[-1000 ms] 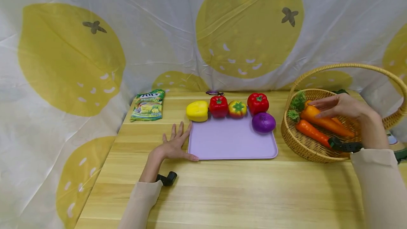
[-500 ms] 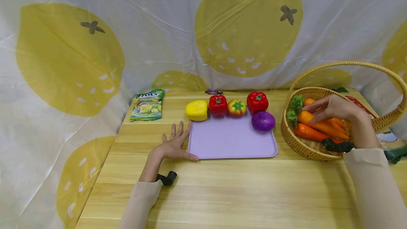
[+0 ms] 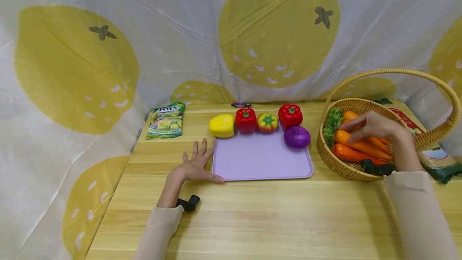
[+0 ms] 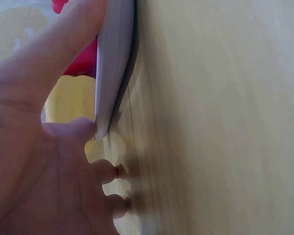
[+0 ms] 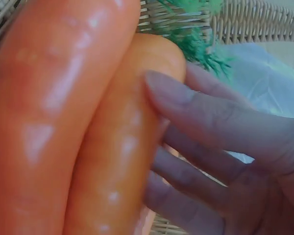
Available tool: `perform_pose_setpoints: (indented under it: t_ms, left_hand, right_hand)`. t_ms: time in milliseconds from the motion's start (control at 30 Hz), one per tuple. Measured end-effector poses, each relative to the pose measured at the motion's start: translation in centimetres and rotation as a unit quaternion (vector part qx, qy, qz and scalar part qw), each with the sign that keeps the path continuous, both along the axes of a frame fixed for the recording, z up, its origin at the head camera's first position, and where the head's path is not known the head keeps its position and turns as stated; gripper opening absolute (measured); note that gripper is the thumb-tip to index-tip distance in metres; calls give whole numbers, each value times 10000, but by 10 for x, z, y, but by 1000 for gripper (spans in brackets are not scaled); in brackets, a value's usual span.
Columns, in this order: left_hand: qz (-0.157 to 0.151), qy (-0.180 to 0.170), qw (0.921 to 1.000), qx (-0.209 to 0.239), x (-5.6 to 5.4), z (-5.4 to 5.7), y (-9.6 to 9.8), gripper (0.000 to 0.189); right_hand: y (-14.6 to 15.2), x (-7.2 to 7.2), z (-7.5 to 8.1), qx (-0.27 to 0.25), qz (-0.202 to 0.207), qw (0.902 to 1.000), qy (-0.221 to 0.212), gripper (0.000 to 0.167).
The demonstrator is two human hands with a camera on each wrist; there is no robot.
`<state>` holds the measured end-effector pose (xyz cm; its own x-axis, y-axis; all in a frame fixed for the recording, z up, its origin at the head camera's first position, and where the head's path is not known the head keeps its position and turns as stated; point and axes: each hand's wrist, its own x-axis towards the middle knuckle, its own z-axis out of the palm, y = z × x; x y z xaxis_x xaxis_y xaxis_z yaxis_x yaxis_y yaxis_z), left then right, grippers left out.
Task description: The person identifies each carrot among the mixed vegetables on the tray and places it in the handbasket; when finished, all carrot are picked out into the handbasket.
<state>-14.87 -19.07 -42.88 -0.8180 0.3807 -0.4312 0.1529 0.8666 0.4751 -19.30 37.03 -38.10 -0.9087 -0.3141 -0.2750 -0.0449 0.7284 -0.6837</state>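
Observation:
In the head view, a wicker basket (image 3: pixel 327 165) on the right holds several orange carrots with green tops. My right hand (image 3: pixel 382 125) reaches inside it and pinches an orange carrot (image 3: pixel 366 147). In the right wrist view, the thumb presses on the near side of that carrot (image 5: pixel 115 147), with the fingers along its other side. Beside it lies a redder carrot (image 5: pixel 36 127). My left hand (image 3: pixel 195 167) spreads its fingers at the left edge of a lilac tray (image 3: pixel 263 163); its thumb and index finger touch the rim.
A yellow bell pepper (image 3: pixel 221 126), a red bell pepper (image 3: pixel 246 120), a red-yellow fruit (image 3: pixel 267 123), another red bell pepper (image 3: pixel 290 116) and a purple onion (image 3: pixel 297 137) line the tray's back and right. A green snack packet (image 3: pixel 166 120) lies left; a larger bag (image 3: pixel 438 159) lies beyond the basket.
My right hand has lowered and moved slightly left onto the carrot, its thumb and fingers closing around it. The left hand stays at the tray's edge.

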Motion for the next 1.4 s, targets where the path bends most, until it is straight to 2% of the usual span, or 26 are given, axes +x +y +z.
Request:
perform_pose_setpoints:
  t_ms: [200, 300, 533, 667, 900, 967, 1167, 1300, 1400]
  left_hand:
    - [30, 37, 9997, 242, -1, -11, -3, 139]
    - [28, 133, 9998, 175, -2, -17, -6, 139]
    - [47, 97, 9996, 264, 0, -13, -7, 139]
    - [52, 53, 9999, 85, 1, -9, -6, 139]
    - [117, 34, 9999, 15, -2, -16, -7, 143]
    - [135, 17, 9999, 44, -1, -14, -6, 143]
    - [105, -31, 9999, 40, 4, -3, -1, 136]
    - [55, 21, 10000, 81, 7, 1, -1, 132]
    - [92, 74, 9994, 311, 8, 2, -5, 126]
  right_hand:
    - [0, -1, -6, 124, 86, 9998, -135, 43]
    - [0, -1, -8, 113, 90, 9998, -128, 43]
    - [4, -3, -13, -76, 41, 9999, -116, 37]
    - [6, -5, -15, -259, 4, 9994, -245, 36]
    - [9, -6, -15, -356, 44, 9985, -410, 37]
    - [10, -5, -14, -352, 108, 9986, -378, 38]
    - [12, 1, -4, 55, 150, 9999, -21, 40]
    - [9, 6, 11, 230, 203, 9994, 172, 39]
    - [3, 10, 25, 468, 241, 9982, 304, 46]
